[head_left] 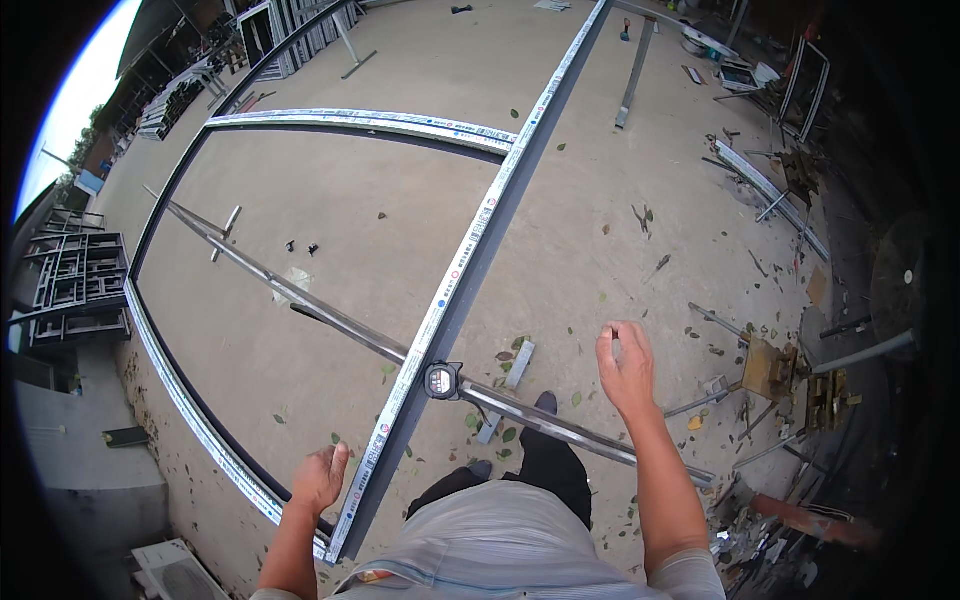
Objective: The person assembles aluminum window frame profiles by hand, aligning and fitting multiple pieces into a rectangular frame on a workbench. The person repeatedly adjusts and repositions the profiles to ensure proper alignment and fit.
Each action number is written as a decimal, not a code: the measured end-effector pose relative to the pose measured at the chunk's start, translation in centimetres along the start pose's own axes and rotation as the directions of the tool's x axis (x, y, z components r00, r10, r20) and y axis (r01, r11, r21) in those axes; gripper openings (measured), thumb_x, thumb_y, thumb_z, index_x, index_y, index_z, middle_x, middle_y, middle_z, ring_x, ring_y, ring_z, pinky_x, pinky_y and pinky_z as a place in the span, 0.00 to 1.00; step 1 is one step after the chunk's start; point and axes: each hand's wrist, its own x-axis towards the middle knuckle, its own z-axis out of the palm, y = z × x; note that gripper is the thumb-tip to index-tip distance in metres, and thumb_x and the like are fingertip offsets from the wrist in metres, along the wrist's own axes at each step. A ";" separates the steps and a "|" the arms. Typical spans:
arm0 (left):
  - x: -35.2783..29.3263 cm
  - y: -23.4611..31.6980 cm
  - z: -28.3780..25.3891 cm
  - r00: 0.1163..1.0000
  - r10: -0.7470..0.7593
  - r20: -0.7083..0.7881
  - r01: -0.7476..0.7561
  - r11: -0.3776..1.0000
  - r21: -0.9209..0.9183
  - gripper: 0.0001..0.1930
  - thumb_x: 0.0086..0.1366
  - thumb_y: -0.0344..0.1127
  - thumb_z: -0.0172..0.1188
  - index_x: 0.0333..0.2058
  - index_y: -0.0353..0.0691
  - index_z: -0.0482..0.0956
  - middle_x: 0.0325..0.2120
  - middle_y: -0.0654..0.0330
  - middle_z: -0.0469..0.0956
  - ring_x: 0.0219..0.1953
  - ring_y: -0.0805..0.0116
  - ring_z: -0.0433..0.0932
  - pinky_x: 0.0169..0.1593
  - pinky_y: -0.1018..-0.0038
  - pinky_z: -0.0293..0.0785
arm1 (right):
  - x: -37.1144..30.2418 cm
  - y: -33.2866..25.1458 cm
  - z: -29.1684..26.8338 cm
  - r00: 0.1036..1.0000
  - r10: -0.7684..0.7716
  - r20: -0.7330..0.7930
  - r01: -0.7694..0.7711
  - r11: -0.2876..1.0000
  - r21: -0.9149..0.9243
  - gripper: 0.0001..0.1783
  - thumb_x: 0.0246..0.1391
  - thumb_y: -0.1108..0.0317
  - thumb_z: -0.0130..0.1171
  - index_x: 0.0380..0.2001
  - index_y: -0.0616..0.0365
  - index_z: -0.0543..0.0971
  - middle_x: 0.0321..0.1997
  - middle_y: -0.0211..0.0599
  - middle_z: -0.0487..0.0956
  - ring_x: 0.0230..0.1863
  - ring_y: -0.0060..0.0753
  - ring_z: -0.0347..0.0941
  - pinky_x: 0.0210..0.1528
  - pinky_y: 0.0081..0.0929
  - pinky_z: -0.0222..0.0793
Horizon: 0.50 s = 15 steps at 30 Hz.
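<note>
A large window frame point(463, 262) of pale, film-covered profiles with dark sides lies across metal supports. At its near corner is my left hand point(319, 477), closed with the thumb on top; whatever its fingers hold, if anything, is hidden. My right hand point(627, 368) is raised over the floor on the right, fingers curled inward. A small dark spot shows between them, too unclear to name. A dark tape measure point(442, 380) rests against the long middle profile, where it crosses a shiny metal support bar point(550, 420). The frame's crossbar point(375, 124) joins that profile farther off.
On the right are a wooden-topped stand point(770, 368), loose profiles point(775, 196) and a heap of scraps point(765, 550). Stacked dark frames point(78, 285) stand at the left. Two small black pieces point(312, 249) lie on the floor inside the frame. Leaves are scattered near my feet.
</note>
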 end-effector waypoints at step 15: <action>34.0 21.3 -7.8 0.995 0.101 -0.005 -0.084 0.804 -0.589 0.32 0.82 0.60 0.57 0.49 0.28 0.84 0.36 0.58 0.84 0.35 0.72 0.78 0.43 0.71 0.80 | 30.2 -2.2 13.1 0.949 -0.281 0.145 0.298 0.948 -0.113 0.24 0.69 0.56 0.64 0.58 0.65 0.82 0.60 0.52 0.80 0.63 0.56 0.74 0.67 0.51 0.70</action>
